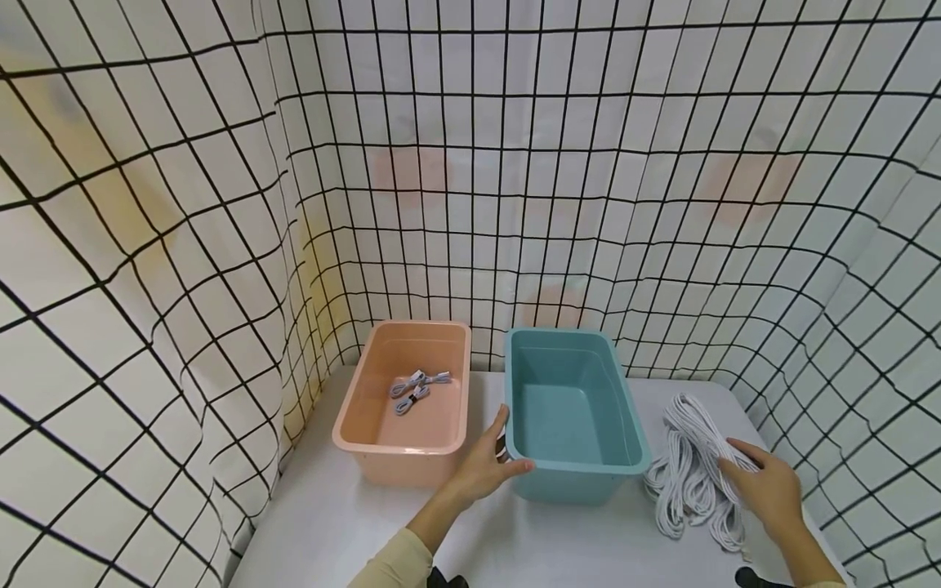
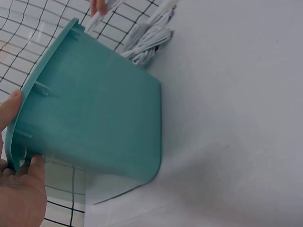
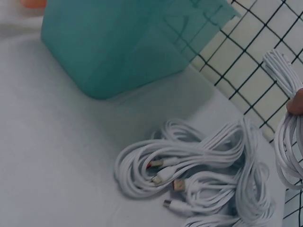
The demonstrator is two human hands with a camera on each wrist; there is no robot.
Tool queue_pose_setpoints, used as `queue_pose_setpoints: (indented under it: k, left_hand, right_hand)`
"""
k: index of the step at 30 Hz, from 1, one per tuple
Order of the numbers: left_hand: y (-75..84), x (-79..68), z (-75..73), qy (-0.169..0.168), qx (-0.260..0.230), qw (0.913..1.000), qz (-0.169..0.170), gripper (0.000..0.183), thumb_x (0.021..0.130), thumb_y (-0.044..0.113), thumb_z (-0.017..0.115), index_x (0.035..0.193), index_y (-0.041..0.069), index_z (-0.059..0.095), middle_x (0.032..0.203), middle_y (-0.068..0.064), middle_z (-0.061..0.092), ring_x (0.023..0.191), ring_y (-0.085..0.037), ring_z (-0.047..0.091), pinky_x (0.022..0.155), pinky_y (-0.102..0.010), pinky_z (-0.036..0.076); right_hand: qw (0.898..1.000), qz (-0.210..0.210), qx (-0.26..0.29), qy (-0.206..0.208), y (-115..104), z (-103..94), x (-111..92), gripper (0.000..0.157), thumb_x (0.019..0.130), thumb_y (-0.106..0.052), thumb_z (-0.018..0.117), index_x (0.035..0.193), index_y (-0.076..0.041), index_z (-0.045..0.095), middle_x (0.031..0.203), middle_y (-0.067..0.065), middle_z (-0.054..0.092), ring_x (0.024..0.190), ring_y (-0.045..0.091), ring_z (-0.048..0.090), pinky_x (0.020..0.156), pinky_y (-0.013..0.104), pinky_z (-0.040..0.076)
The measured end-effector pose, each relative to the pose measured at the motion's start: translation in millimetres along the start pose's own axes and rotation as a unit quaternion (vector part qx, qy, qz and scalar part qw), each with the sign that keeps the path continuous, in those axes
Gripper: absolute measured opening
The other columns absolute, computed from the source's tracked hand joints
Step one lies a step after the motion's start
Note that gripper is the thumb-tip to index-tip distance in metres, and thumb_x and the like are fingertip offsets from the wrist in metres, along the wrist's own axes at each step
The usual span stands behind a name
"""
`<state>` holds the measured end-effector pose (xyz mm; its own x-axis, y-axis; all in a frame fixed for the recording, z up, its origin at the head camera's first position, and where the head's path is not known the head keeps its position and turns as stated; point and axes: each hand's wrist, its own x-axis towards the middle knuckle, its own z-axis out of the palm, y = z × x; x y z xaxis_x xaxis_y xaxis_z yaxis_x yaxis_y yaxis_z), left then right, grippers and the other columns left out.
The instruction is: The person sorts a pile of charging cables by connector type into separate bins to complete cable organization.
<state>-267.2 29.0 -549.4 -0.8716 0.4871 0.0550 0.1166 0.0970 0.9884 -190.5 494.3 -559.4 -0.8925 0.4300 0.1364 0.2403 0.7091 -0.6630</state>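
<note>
My left hand (image 1: pixel 479 469) grips the near left corner of a teal plastic bin (image 1: pixel 562 482). Its thumb lies at the front rim and the other fingers reach along the side; the left wrist view shows them under the lip. Over on the right, my right hand (image 1: pixel 768 490) holds a bundled white USB cable (image 3: pixel 282 71), lifted above a pile of coiled white cables (image 3: pixel 208 156). Metal USB plugs (image 3: pixel 179 185) show among the coils in the right wrist view. Only a fingertip of the right hand appears there.
An orange bin (image 1: pixel 400 465) stands left of the teal one, with several small grey tied cables (image 1: pixel 412 398) inside. Both bins and the pile are on a white table (image 1: pixel 309 523). Black wire mesh (image 1: pixel 500 196) surrounds the table at the back and sides.
</note>
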Motion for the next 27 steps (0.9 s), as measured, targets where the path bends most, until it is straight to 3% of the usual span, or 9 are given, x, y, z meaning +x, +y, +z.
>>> queue_pose_setpoints:
  k: [17,27]
  left_hand:
    - [0.5,0.1,1.0,0.002,0.004,1.0,0.007,0.108,0.091,0.02,0.083,0.167,0.011,0.008,0.172,-0.011,0.006,0.149,-0.041,0.028,0.111,-0.046,0.041]
    - [0.5,-0.5,1.3,0.003,-0.001,1.0,0.009,0.106,0.091,0.019,0.082,0.167,0.012,0.008,0.172,-0.01,0.007,0.149,-0.041,0.028,0.111,-0.046,0.041]
  right_hand:
    - [0.996,-0.086,0.002,-0.025,-50,-11.7,25,0.056,0.101,-0.032,0.068,0.141,0.006,0.057,0.141,0.043,0.046,0.124,0.062,0.043,0.095,0.073,0.039]
    - [0.986,-0.163,-0.017,-0.004,-90,-14.2,42,0.048,0.098,-0.024,0.073,0.134,0.005,0.064,0.132,0.038,0.057,0.115,0.058,0.053,0.088,0.069,0.046]
